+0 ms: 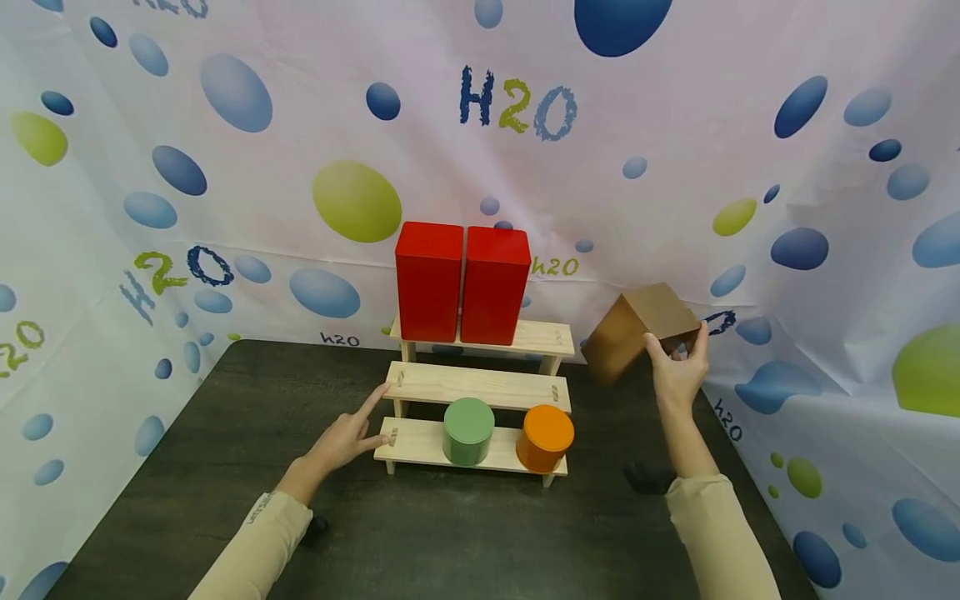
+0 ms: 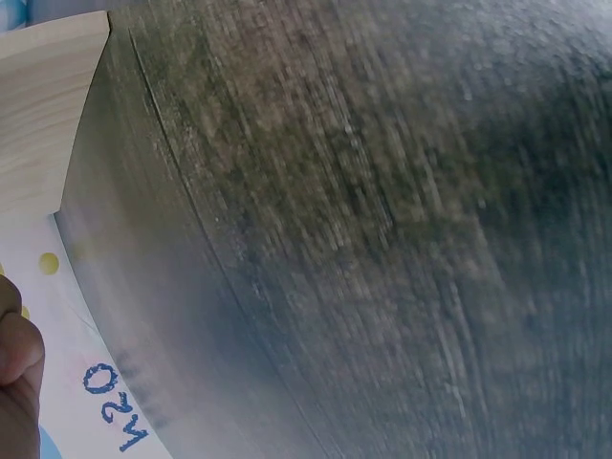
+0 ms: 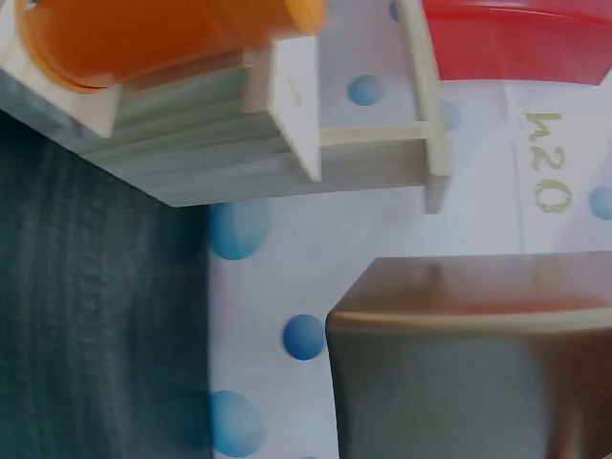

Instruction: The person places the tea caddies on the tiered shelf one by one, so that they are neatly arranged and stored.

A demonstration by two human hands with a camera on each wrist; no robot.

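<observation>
A three-step wooden stand point(image 1: 476, 385) is in the middle of the head view. Two tall red boxes point(image 1: 429, 283) stand side by side on its top step. A green round canister point(image 1: 468, 433) and an orange round canister point(image 1: 546, 438) occupy the lowest step. My right hand point(image 1: 678, 379) grips a brown box point(image 1: 622, 337), tilted and held in the air right of the stand. At the stand's left end, my left hand point(image 1: 341, 440) has its index finger extended to the middle step and its thumb at the lowest one. The right wrist view shows the brown box point(image 3: 449, 382) close up.
The stand rests on a dark wood-grain table point(image 1: 465, 542). Behind and at both sides hangs a white sheet point(image 1: 450, 158) with blue and green dots and H2O lettering. In the right wrist view, the orange canister point(image 3: 153, 38) sits near the step's end.
</observation>
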